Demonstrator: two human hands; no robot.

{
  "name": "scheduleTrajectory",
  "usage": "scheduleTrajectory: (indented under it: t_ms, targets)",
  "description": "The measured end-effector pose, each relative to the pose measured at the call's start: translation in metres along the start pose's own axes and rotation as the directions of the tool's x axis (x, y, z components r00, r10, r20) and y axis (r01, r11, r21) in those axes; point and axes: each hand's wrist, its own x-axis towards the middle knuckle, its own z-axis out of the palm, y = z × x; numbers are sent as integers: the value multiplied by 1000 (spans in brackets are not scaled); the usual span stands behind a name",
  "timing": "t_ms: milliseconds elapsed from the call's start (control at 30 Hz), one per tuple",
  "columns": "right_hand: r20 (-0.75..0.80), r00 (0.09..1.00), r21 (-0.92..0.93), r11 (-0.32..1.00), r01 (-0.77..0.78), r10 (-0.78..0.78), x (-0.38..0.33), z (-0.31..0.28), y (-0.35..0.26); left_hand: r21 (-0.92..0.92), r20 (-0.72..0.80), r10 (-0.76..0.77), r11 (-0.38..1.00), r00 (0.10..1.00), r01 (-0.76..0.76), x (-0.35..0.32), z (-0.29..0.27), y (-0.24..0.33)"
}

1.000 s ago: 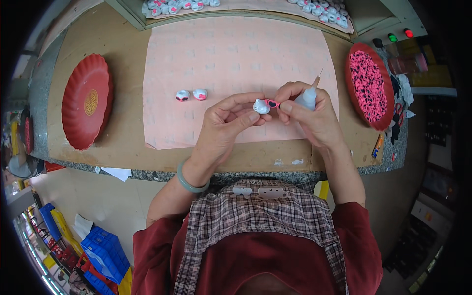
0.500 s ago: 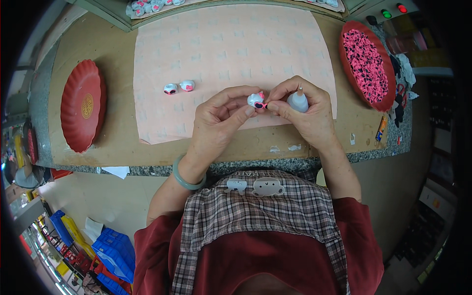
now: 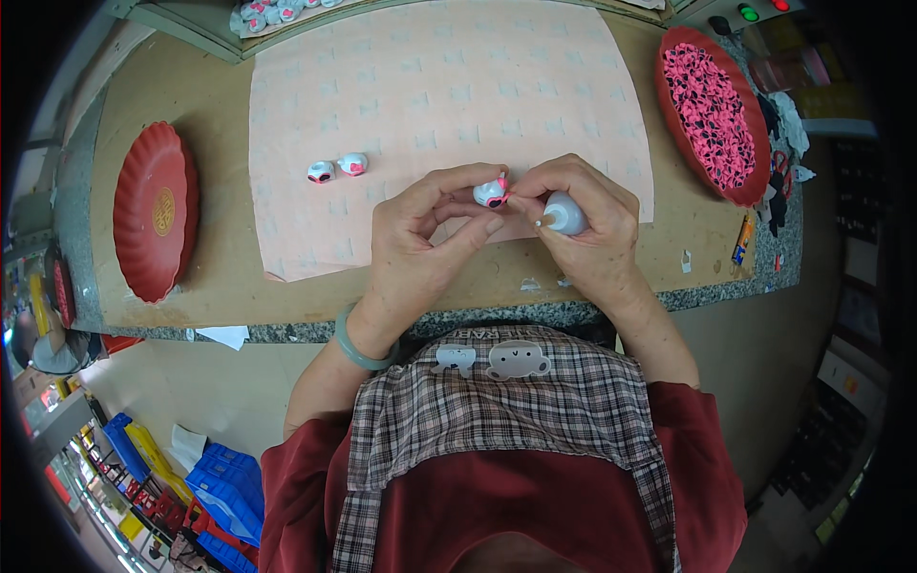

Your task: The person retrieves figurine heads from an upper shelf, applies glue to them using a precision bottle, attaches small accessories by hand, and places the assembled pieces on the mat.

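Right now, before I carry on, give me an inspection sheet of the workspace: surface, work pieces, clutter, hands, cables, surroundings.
Surface: pink patterned paper on a brown board.
Work pieces: one white figurine at the fingers; two similar figurines on the paper; red dish of pink-and-black pieces at right; scalloped red dish at left.
Clutter: orange-and-black tube and a white scrap, near the right edge.
Hands: left hand holds the white figurine; right hand holds a squeeze bottle, fingertips at the figurine.
Cables: nothing seen.
Surroundings: blue crates, lower left; green light and red light, upper right.
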Motion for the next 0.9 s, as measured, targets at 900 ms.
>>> scheduleTrajectory:
  t_ms: [900]
  targets:
    - [37,997,62,996,61,-63,-1,-6,14,-119,48,-64,990,997,70,-1,2,-1]
